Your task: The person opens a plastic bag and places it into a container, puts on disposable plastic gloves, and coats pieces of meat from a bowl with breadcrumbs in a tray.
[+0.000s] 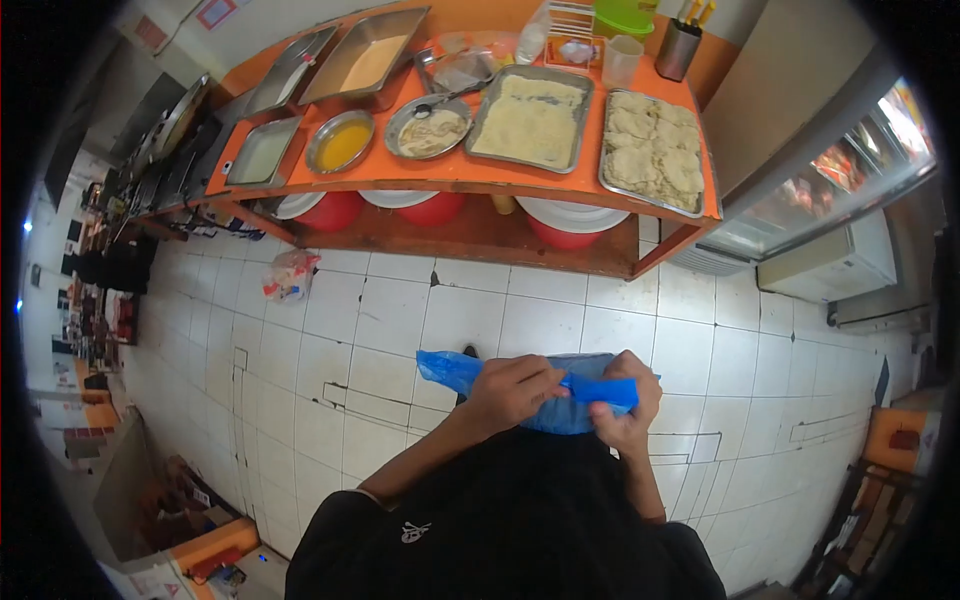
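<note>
Thin blue plastic (565, 418) is bunched between my two hands in front of my body, above the tiled floor. My left hand (515, 393) has its fingers closed on the plastic, and a loose end of it sticks out to the left. My right hand (630, 405) grips the other side, with a darker, smoother blue fold between thumb and fingers. Both hands are close together. Whether the plastic is a bag or gloves cannot be made out.
Ahead stands an orange table (400, 180) bearing a tray of pale dough pieces (655, 150), a crumb-coated tray (530, 118), a bowl of yellow liquid (342, 142) and other pans. A plastic bag (290, 277) lies on the floor; a glass-door fridge (830, 180) stands right.
</note>
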Motion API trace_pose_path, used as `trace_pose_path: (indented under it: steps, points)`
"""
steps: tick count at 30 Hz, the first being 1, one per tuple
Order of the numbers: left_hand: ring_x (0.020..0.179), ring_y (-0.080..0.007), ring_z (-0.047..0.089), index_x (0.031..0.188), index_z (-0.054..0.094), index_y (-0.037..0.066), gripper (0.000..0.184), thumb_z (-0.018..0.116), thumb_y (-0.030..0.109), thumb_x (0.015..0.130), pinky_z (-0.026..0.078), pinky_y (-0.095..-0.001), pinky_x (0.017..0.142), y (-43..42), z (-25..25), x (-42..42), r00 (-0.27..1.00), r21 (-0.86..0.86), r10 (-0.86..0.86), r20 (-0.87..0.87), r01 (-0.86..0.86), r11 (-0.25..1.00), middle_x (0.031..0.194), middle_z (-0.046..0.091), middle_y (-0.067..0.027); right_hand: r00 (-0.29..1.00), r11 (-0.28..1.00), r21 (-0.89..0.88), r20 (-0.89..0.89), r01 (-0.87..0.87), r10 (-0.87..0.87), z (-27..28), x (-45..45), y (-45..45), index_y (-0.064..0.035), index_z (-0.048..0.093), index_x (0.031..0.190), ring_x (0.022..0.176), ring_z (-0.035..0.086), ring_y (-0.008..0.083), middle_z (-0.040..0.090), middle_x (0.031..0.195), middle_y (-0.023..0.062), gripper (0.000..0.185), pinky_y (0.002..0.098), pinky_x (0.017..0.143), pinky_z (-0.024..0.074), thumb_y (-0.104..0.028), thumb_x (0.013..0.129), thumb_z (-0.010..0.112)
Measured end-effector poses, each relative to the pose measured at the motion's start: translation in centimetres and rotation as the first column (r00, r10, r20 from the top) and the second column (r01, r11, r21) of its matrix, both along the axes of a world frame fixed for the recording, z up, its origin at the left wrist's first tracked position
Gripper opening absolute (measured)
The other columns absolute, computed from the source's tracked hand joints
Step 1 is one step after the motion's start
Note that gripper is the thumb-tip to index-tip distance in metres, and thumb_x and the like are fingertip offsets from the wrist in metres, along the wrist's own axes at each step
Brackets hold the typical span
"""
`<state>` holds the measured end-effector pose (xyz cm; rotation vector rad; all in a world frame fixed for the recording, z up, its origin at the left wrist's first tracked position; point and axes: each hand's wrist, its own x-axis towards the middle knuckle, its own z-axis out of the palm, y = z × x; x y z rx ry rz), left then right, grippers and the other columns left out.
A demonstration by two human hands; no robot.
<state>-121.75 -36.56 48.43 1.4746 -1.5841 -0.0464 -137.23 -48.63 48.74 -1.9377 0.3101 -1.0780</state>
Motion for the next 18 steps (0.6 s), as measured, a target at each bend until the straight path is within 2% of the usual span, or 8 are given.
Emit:
trace_pose_path:
  steps: [5,6,8,9,10,12,15,18]
  points:
    - [0.054,-0.0184,0.058,0.082,0.064,0.003,0.022,0.075,0.021,0.077,0.045,-0.029,0.047,0.8,0.3,-0.5,0.984,-0.121,0.061,0.167,-0.041,0.992,0.068,0.058,-0.0059,0.998,0.986,0.158,0.034,0.046,-0.052,1.1,-0.7,0.6,0.0003,0.067,0.073,0.07,0.056,0.0246,0.06,0.075,0.0083,0.012,0.0347,0.067,0.0464,-0.01,0.073,0.072]
    - [0.054,-0.0171,0.058,0.082,0.064,0.003,0.021,0.075,0.021,0.077,0.044,-0.0281,0.047,0.9,0.0,-0.5,0.97,-0.142,0.132,0.202,-0.104,0.984,0.067,0.058,-0.0046,0.996,0.987,0.132,-0.024,0.092,-0.09,1.4,-0.8,0.6,-0.0007,0.071,0.075,0.072,0.056,0.0239,0.062,0.077,0.0069,0.008,0.034,0.069,0.0465,-0.006,0.07,0.071]
    - [0.053,-0.0157,0.058,0.081,0.064,0.004,0.021,0.076,0.021,0.077,0.044,-0.0272,0.046,0.8,0.4,0.4,0.949,-0.176,0.196,0.247,-0.155,0.972,0.066,0.058,-0.0034,0.997,0.998,-0.004,-0.042,-0.068,0.068,2.6,-1.2,2.2,-0.0029,0.072,0.076,0.075,0.056,0.0237,0.064,0.078,0.0071,0.007,0.0339,0.069,0.0464,-0.005,0.07,0.07]
    - [0.052,-0.0141,0.057,0.082,0.063,0.005,0.021,0.078,0.018,0.074,0.043,-0.0271,0.045,1.0,1.2,0.7,0.96,-0.211,0.137,0.242,-0.086,0.974,0.065,0.054,-0.0022,0.999,1.0,-0.006,0.05,0.019,-0.018,2.5,-0.9,1.6,-0.0058,0.073,0.074,0.077,0.056,0.0229,0.065,0.076,0.0062,0.007,0.0331,0.068,0.0459,-0.004,0.069,0.07]
    - [0.052,-0.0125,0.056,0.083,0.063,0.006,0.022,0.08,0.016,0.071,0.043,-0.0269,0.044,1.2,1.6,0.7,0.969,-0.241,0.079,0.233,-0.021,0.97,0.064,0.05,-0.0011,0.975,0.96,-0.217,-0.097,0.174,-0.199,3.3,-0.9,0.3,-0.0089,0.075,0.075,0.077,0.057,0.0227,0.064,0.073,0.0047,0.006,0.0327,0.07,0.0453,-0.008,0.07,0.072]
    - [0.051,-0.0121,0.055,0.083,0.064,0.007,0.022,0.079,0.016,0.072,0.042,-0.0269,0.043,0.6,1.8,0.5,0.97,-0.226,0.107,0.219,-0.056,0.972,0.063,0.05,-0.0005,0.991,0.981,0.143,-0.015,0.131,-0.13,2.8,0.4,1.5,-0.0113,0.076,0.077,0.078,0.056,0.0234,0.063,0.073,0.0037,0.007,0.0348,0.072,0.0438,-0.014,0.071,0.074]
    - [0.051,-0.0117,0.055,0.084,0.064,0.009,0.021,0.079,0.017,0.072,0.041,-0.0267,0.043,0.7,2.3,1.2,0.958,-0.226,0.117,0.263,-0.057,0.972,0.062,0.049,0.0005,0.999,0.994,-0.105,-0.047,-0.018,0.013,3.1,-1.0,1.1,-0.01,0.075,0.076,0.075,0.056,0.0248,0.064,0.075,0.0051,0.005,0.0374,0.074,0.043,-0.013,0.072,0.073]
    - [0.051,-0.0135,0.057,0.084,0.064,0.007,0.021,0.079,0.017,0.072,0.042,-0.0268,0.044,0.4,2.5,0.2,0.968,-0.192,0.113,0.225,-0.069,0.979,0.063,0.053,-0.0004,0.978,0.987,0.025,-0.135,0.161,-0.156,3.7,0.1,0.0,-0.004,0.067,0.072,0.073,0.057,0.0255,0.06,0.072,0.0103,0.011,0.039,0.072,0.0422,-0.011,0.074,0.075]
